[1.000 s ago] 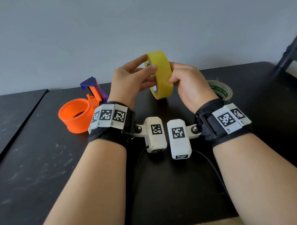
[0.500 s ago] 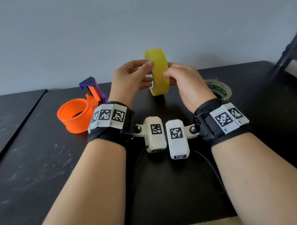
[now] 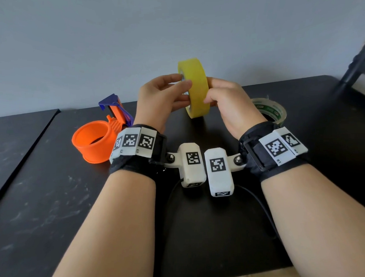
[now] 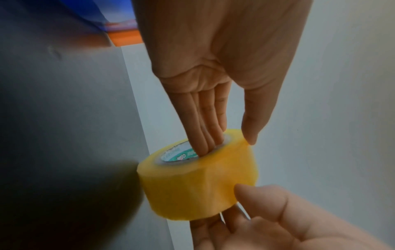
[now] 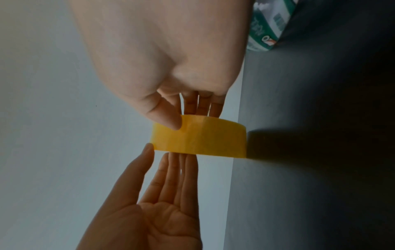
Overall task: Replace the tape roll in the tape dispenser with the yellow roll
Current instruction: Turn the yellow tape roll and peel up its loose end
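The yellow tape roll (image 3: 197, 87) stands on edge in the air above the black table (image 3: 55, 205), held between both hands. My left hand (image 3: 175, 84) has its fingers (image 4: 205, 135) in the roll's core and its thumb on the outer rim. From the other side my right hand (image 3: 213, 95) pinches the roll (image 5: 205, 138), thumb on the yellow face and fingers behind it. The orange tape dispenser (image 3: 94, 141) with its blue cutter end (image 3: 111, 101) lies at the left, its ring holding no roll. A clear roll with a green core (image 3: 269, 110) lies at the right.
A grey wall runs behind the table. A dark chair frame (image 3: 359, 63) shows at the far right. A black cable (image 3: 260, 206) trails over the table between my forearms. A seam (image 3: 27, 152) divides the table at the left.
The yellow roll has risen a little and turned more edge-on. My left fingers have slid from its face into the core.
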Demonstrator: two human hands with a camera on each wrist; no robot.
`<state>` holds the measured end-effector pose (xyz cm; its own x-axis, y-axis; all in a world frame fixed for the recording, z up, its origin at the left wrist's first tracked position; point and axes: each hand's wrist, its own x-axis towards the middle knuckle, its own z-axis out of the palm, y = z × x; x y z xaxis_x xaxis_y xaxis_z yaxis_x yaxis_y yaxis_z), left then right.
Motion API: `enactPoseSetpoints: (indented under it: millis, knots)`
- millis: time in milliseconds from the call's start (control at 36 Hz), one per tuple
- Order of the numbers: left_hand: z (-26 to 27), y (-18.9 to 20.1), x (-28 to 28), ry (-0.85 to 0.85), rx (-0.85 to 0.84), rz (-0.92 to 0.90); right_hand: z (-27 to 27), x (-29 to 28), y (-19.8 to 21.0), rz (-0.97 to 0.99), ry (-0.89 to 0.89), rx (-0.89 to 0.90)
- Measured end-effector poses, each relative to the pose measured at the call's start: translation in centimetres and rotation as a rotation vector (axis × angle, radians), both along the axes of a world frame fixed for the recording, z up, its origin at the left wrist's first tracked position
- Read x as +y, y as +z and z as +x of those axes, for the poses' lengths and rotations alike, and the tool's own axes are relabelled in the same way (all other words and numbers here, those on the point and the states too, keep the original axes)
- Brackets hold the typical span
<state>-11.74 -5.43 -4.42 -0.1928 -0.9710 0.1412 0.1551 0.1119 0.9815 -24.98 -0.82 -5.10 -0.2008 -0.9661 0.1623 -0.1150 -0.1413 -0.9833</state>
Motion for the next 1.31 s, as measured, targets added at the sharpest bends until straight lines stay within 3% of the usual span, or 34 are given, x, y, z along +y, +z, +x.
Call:
enactPoseSetpoints:
  millis: [250,444,694,833,1305]
  knots:
    - [0.2,0.0,-0.2,0.044,0.066,0.006,0.2,-0.1,0.3,0.028,-0.038,-0.001]
    - [0.2,0.2,0.0,-0.022,-0.046,-0.023,-0.2,-0.4,0.0,0.038,-0.036,-0.038]
    - [0.0,0.2,0.2,0.010,-0.005,-0.016,-0.3,-0.9,0.0,0.035,0.005,-0.121]
    - [0.0,0.2,0.1,0.008,0.001,-0.012,-0.1,-1.1,1.0,0.105,0.024,-0.055]
    - [0.0,0.2,0.3,0.018,0.003,-0.024,-0.5,-0.7,-0.3,-0.017,0.071,-0.108]
